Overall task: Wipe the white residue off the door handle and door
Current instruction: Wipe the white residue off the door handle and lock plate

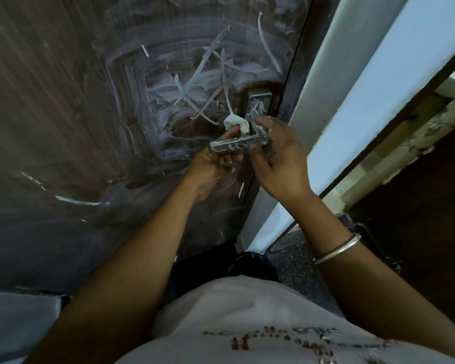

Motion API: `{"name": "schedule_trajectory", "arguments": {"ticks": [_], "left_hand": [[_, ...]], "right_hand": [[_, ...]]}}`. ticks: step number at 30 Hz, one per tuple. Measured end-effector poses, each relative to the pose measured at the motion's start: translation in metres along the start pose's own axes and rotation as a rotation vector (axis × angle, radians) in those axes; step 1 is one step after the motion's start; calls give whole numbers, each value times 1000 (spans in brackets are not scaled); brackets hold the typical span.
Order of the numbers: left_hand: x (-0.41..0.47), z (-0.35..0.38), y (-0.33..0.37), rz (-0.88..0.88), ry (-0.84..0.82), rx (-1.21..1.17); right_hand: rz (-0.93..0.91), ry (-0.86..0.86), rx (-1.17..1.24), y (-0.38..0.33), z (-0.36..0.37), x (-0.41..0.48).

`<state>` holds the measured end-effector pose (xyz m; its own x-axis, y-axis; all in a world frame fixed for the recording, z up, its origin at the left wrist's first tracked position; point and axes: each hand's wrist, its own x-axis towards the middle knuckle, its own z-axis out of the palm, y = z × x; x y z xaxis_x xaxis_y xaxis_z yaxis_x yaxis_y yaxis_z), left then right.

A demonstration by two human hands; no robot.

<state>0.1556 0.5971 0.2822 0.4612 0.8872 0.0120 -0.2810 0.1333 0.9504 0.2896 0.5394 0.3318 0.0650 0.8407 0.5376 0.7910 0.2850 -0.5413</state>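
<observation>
Though smeared, handle (233, 146) leftward (horizontal)

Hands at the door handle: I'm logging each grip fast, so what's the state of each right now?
Left hand: closed, pinching the white cloth above the door handle.
Right hand: closed, fingers curled round the door handle's base.

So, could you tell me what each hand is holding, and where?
The left hand pinches a white cloth by its lower end, just above the door handle. The right hand grips the handle at its pivot end.
</observation>
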Motion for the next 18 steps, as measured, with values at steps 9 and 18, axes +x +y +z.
{"name": "schedule_trajectory", "arguments": {"ticks": [9, 18], "left_hand": [[9, -32, 19, -235, -133, 83], [11, -22, 72, -341, -194, 172]], "right_hand": [[49, -35, -77, -2, -11, -3], [88, -125, -87, -1, -11, -3]]}}
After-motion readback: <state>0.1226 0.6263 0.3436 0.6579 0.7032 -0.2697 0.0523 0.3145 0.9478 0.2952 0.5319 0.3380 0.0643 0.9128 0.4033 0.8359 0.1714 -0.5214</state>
